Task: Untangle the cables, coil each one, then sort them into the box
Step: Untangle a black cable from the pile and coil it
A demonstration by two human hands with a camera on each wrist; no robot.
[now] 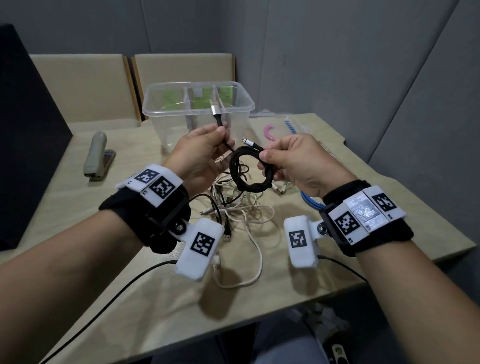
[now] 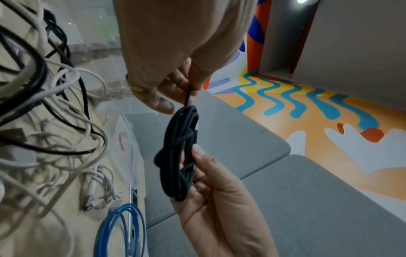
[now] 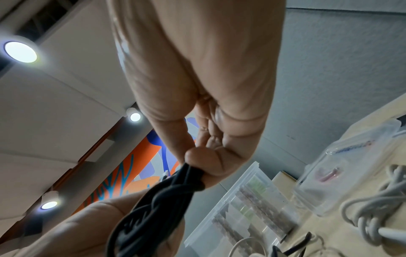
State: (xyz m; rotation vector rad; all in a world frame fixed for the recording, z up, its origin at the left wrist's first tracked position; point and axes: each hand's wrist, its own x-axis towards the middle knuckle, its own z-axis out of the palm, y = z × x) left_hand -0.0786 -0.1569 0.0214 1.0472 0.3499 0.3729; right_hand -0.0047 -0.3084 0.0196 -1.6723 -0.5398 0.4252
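Note:
Both hands hold one black braided cable point(image 1: 249, 169) above the table. My right hand point(image 1: 265, 158) grips its coiled loops point(image 2: 178, 156), thumb on top; a silver plug point(image 1: 246, 141) pokes out beside that thumb. My left hand point(image 1: 222, 135) pinches the cable's free end, whose silver USB plug point(image 1: 215, 108) points up in front of the box. The clear divided box point(image 1: 170, 110) stands behind the hands. In the right wrist view my right hand point(image 3: 189, 156) pinches the black bundle point(image 3: 167, 196). A tangle of white and black cables point(image 1: 232, 206) lies under the hands.
A coiled blue cable point(image 1: 311, 201) lies on the table under my right wrist. A clear bag with a pink item point(image 1: 269, 130) lies right of the box. A grey stapler point(image 1: 97, 155) and a black screen point(image 1: 19, 131) are at the left.

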